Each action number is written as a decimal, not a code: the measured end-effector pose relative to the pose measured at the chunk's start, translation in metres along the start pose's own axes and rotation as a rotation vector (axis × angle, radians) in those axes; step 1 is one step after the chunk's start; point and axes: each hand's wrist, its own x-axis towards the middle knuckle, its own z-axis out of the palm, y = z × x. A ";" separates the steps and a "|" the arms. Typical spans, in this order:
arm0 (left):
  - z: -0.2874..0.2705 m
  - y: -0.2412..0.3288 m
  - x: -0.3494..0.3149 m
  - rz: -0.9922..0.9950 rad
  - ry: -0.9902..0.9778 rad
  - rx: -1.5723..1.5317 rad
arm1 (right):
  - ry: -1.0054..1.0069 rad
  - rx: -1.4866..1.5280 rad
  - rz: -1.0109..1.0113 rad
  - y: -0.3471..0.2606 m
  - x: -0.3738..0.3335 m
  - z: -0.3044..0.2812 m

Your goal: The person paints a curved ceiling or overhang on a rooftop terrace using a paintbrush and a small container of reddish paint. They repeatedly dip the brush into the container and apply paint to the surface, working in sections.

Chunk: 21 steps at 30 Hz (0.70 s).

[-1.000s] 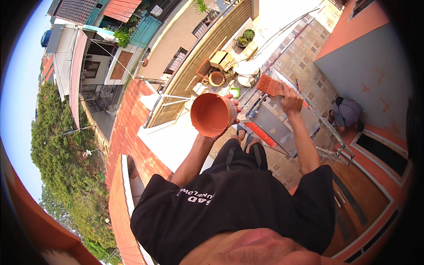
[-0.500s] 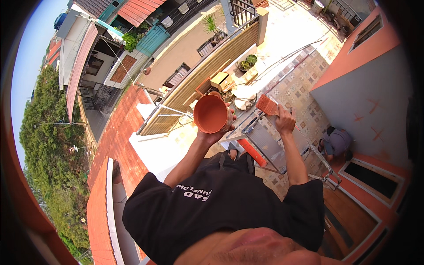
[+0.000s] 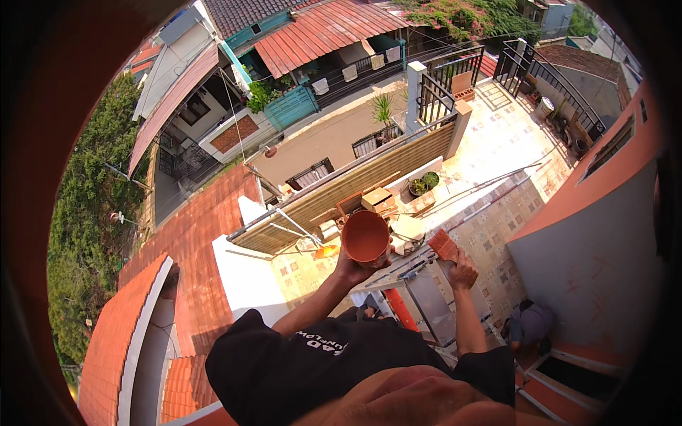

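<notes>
Viewpoint tipped farther out: left hand (image 3: 354, 270) cups the tub (image 3: 365, 238) (likely light, stiff; hold underneath), right hand (image 3: 463, 271) grips the brush (image 3: 443, 246).

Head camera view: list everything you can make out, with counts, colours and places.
round open container: one, orange, centre
wide flat paintbrush: one, orange bristles, right of the container
long ribbed fence wall: one, tan, beyond the container
round bushy plants: two, green, just inside the fence wall
spiky plant: one, green, outside the fence wall
large corrugated roof: one, red, top centre
leafy trees: uncounted, green, left edge
building wall: one, orange and grey, right side
crouching co-worker: one, dark clothing, lower right by that wall
cloth shirt: one, black, bottom centre
left hand: one, bare, holding the container
right hand: one, bare, gripping the paintbrush
</notes>
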 end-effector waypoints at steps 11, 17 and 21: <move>-0.012 -0.006 -0.025 0.276 0.044 0.252 | -0.102 0.006 0.033 0.001 0.000 0.003; 0.002 -0.006 -0.040 0.384 0.079 0.276 | -0.135 0.035 0.058 0.001 0.000 0.002; 0.015 -0.008 -0.049 0.412 0.083 0.091 | -0.107 0.051 0.025 0.000 -0.001 -0.001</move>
